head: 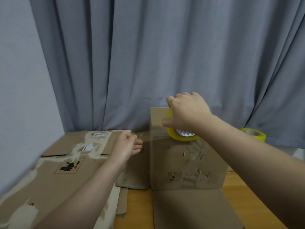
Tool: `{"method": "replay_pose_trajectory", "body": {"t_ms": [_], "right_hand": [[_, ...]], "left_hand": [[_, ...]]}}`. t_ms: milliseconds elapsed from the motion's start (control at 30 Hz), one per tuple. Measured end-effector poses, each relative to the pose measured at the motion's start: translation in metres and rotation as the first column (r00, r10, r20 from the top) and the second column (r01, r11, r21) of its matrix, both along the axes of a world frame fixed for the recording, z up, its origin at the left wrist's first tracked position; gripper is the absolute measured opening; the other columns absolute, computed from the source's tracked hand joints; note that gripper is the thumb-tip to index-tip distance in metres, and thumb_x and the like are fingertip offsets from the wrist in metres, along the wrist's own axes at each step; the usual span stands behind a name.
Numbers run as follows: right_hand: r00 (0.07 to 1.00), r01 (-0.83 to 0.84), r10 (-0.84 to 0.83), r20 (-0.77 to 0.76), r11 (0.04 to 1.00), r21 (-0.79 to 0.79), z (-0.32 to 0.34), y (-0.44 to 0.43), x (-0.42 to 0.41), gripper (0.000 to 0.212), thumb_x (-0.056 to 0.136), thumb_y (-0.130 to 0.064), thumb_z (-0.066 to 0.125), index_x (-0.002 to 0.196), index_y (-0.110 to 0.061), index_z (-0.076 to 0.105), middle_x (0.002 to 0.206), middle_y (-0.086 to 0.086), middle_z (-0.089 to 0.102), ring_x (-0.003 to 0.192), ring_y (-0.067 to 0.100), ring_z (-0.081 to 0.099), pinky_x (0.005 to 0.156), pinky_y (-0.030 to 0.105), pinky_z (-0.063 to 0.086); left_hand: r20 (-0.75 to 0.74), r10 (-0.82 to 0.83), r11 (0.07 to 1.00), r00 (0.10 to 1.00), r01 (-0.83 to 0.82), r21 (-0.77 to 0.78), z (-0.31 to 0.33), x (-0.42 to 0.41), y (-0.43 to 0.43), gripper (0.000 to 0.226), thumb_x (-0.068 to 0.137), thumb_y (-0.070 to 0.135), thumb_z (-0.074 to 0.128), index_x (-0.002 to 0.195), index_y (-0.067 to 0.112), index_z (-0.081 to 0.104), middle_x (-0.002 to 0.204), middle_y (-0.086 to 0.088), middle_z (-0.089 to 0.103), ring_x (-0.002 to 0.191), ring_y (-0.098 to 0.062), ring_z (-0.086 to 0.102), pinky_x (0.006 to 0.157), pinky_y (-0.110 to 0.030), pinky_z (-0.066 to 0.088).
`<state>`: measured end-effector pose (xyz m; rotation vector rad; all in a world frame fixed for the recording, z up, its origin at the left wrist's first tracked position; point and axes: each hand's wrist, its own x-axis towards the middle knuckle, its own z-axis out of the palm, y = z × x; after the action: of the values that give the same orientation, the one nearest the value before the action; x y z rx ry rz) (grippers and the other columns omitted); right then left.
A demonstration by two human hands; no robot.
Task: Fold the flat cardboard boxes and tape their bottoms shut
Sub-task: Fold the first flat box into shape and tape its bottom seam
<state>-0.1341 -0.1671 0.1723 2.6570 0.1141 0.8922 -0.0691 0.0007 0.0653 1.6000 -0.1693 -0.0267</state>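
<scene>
A folded-up cardboard box (186, 164) stands on the wooden table, its upper face toward me and one flap lying flat in front. My right hand (184, 113) grips a yellow roll of clear tape (183, 136) on the box's far part. A strip of clear tape (148, 138) stretches left from the roll across the box's left edge. My left hand (128, 144) pinches the strip's free end, just left of the box. Flat cardboard boxes (62, 164) lie stacked at the left.
A second yellow tape roll (254, 133) sits on the table at the far right. Grey curtains (165, 55) hang close behind the table. A strip of bare wooden table (140, 205) shows between the flat stack and the box's front flap.
</scene>
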Motion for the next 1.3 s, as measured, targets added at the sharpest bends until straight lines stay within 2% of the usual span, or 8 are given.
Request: {"method": "replay_pose_trajectory", "body": {"t_ms": [233,400,700,800,900,1000,1133,1300], "right_hand": [[1.000,-0.015,0.014,-0.008,0.998,-0.069,-0.001,0.007,0.006,0.043,0.079,-0.058,0.053,0.080,-0.018,0.037,0.067,-0.005,0.026,0.076,0.022,0.039,0.070,0.032,0.029],[1.000,-0.023,0.024,0.010,0.996,-0.082,-0.002,0.010,0.008,0.046,0.077,-0.063,0.049,0.077,-0.018,0.038,0.074,-0.002,0.036,0.076,0.022,0.037,0.069,0.032,0.028],[0.952,-0.114,0.111,0.286,0.993,-0.006,-0.013,0.000,0.019,0.038,0.077,-0.034,0.037,0.066,-0.007,0.062,0.071,0.006,0.053,0.066,0.030,0.050,0.056,0.030,0.027],[0.859,-0.198,0.189,0.476,0.980,-0.030,-0.017,-0.010,0.017,0.024,0.075,-0.029,0.050,0.064,-0.008,0.058,0.068,0.008,0.051,0.057,0.031,0.049,0.057,0.033,0.037],[0.765,-0.205,0.188,0.616,0.978,-0.044,-0.027,-0.023,0.014,0.031,0.082,-0.039,0.060,0.063,-0.016,0.067,0.070,0.001,0.062,0.068,0.026,0.059,0.085,0.040,0.038],[0.779,-0.231,0.084,0.621,0.960,0.160,-0.039,-0.030,0.005,0.033,0.083,-0.054,0.057,0.087,-0.027,0.075,0.105,0.000,0.069,0.103,0.028,0.060,0.097,0.044,0.030],[0.887,-0.245,-0.087,0.454,0.744,0.621,-0.051,-0.029,-0.005,0.067,0.071,-0.074,0.047,0.120,-0.031,0.061,0.127,0.004,0.051,0.117,0.030,0.046,0.094,0.047,0.042],[0.899,-0.283,-0.077,0.430,0.648,0.707,-0.053,-0.033,-0.007,0.056,0.080,-0.067,0.044,0.123,-0.035,0.057,0.129,0.001,0.047,0.119,0.026,0.042,0.096,0.045,0.042]], "left_hand": [[-0.067,-0.006,0.997,0.998,0.011,0.077,-0.021,0.006,-0.003,0.014,0.100,0.014,0.043,0.087,0.010,0.047,0.093,-0.012,0.066,0.084,-0.023,0.067,0.071,-0.033,0.057],[-0.121,0.000,0.995,0.993,0.012,0.102,-0.039,0.002,-0.014,0.011,0.099,0.017,0.045,0.091,0.012,0.051,0.085,-0.009,0.063,0.071,-0.018,0.059,0.058,-0.026,0.049],[-0.354,-0.032,0.989,0.935,-0.021,-0.144,-0.054,-0.014,-0.042,0.011,0.095,0.022,0.052,0.095,0.013,0.058,0.073,-0.001,0.050,0.062,-0.013,0.043,0.052,-0.025,0.034],[-0.318,0.006,0.991,0.948,-0.048,-0.124,-0.050,-0.018,-0.042,0.018,0.095,0.021,0.053,0.111,0.014,0.053,0.089,-0.002,0.053,0.069,-0.011,0.045,0.055,-0.024,0.034],[-0.115,0.038,0.997,0.993,-0.046,-0.069,-0.046,-0.017,-0.040,0.030,0.093,0.016,0.058,0.119,0.028,0.048,0.124,0.002,0.044,0.092,-0.008,0.048,0.067,-0.021,0.037],[0.111,0.051,0.997,0.993,-0.056,0.044,-0.050,-0.016,-0.042,0.035,0.093,0.012,0.055,0.120,0.035,0.053,0.138,0.007,0.037,0.124,-0.012,0.039,0.092,-0.024,0.036],[0.229,0.017,0.993,0.973,-0.043,0.109,-0.062,-0.021,-0.050,0.037,0.100,0.015,0.043,0.136,0.022,0.052,0.131,0.006,0.057,0.117,-0.009,0.053,0.096,-0.023,0.044],[0.230,-0.001,1.000,0.973,-0.006,0.028,-0.083,-0.023,-0.054,0.039,0.102,0.022,0.040,0.140,0.029,0.045,0.136,0.009,0.054,0.125,-0.006,0.048,0.105,-0.031,0.043]]}}
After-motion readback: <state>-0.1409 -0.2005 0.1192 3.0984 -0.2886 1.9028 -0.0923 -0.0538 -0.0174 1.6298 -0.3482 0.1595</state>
